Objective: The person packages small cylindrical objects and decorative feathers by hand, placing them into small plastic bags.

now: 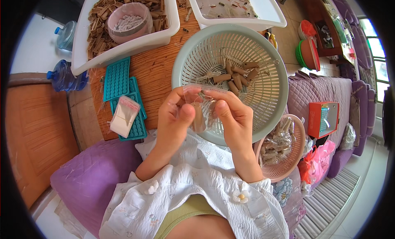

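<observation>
Between my two hands, above the near rim of a grey-green colander basket [181,60], is a small clear plastic bag [200,123]. A brown, tube-like piece shows through its film. My left hand [175,113] pinches the bag's left upper side between thumb and fingers. On the other side my right hand [233,117] grips it, thumb bent in front and fingers along the top strip. Several brown pieces [237,80] with thin clear strands lie in the basket. A stack of clear bags [124,115] rests on teal moulded trays [117,79] left of my hands.
A white bin [123,47] of brown pieces, with a pink bowl [129,33] inside, stands far left on the wooden table [158,70]. A white tray [242,22] of small parts sits beyond the basket. To my right, a pink basket [284,173] contains bagged pieces.
</observation>
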A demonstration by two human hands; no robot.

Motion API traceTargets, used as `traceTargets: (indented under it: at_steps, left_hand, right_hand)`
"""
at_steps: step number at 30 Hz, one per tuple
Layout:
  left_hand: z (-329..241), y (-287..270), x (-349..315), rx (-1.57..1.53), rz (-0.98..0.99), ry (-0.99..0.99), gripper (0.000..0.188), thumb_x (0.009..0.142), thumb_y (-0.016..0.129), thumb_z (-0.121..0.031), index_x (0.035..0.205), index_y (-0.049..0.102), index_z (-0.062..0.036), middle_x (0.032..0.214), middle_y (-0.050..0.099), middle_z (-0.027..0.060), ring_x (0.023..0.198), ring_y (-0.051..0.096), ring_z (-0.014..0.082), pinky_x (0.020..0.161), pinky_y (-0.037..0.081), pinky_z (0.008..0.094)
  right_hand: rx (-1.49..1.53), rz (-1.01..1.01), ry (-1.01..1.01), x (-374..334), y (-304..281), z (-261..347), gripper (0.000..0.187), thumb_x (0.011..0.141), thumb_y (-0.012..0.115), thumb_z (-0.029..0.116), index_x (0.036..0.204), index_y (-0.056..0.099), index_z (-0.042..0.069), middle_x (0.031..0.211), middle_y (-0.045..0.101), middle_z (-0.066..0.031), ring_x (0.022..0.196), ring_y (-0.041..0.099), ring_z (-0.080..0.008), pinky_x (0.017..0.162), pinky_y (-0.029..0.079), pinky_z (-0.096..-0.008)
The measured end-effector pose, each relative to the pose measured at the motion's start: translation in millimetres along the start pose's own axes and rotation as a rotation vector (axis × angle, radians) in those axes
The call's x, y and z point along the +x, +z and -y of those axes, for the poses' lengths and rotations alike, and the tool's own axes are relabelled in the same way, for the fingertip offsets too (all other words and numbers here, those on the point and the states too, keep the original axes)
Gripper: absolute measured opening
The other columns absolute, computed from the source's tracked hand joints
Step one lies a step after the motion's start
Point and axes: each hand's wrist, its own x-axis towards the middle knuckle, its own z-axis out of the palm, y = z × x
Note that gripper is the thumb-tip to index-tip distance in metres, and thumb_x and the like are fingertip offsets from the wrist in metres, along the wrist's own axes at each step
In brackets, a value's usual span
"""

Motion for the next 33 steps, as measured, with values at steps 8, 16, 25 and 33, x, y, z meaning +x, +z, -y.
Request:
traceTargets:
  at_steps: [8, 16, 25, 33]
  left_hand:
    - [-33.0, -9.9, -3.2, 0.766, 0.008, 0.424, 0.02, 0.075, 0.066, -0.019, 0.092, 0.062, -0.0078, 0.058, 0.04, -0.0038, 0.049, 0.036, 0.0063, 0.044, 0.031, 0.0217]
    - [-37.3, 6.4, 14.0, 1.272, 0.122, 0.727, 0.018, 0.062, 0.066, -0.004, 0.08, 0.063, -0.0085, 0.054, 0.044, 0.0018, 0.044, 0.043, 0.0165, 0.04, 0.036, 0.027]
    - [-47.6, -31.7, 26.1, 0.806, -0.495, 0.617, 0.006, 0.074, 0.059, -0.004, 0.079, 0.062, -0.0038, 0.061, 0.051, -0.0009, 0.046, 0.035, 0.0041, 0.041, 0.028, 0.0189]
    - [-30.3, 0.4, 10.2, 1.233, 0.058, 0.948, 0.018, 0.064, 0.067, -0.009, 0.082, 0.065, -0.0089, 0.051, 0.037, -0.0016, 0.04, 0.035, 0.0133, 0.036, 0.029, 0.0258]
  right_hand:
    - [-0.21, -0.067, -0.135, -0.2, -1.5, 1.2, 0.02, 0.084, 0.052, 0.004, 0.102, 0.059, -0.001, 0.078, 0.063, -0.0065, 0.061, 0.051, -0.0091, 0.055, 0.041, -0.0218]
    - [-0.819, 0.036, -0.463, -2.1, 5.3, 11.3, 0.022, 0.068, 0.059, -0.004, 0.09, 0.059, 0.0, 0.059, 0.052, -0.0059, 0.053, 0.047, -0.0204, 0.048, 0.04, -0.029]
    - [-0.69, 0.052, -0.358, -6.9, -1.5, 26.8, 0.022, 0.066, 0.059, -0.005, 0.087, 0.061, 0.002, 0.063, 0.055, -0.0052, 0.05, 0.047, -0.0194, 0.048, 0.04, -0.0287]
    - [-0.855, 0.018, -0.527, -6.8, 7.3, 19.5, 0.029, 0.064, 0.061, -0.003, 0.092, 0.06, 0.003, 0.062, 0.053, -0.0043, 0.051, 0.045, -0.0189, 0.047, 0.039, -0.0291]
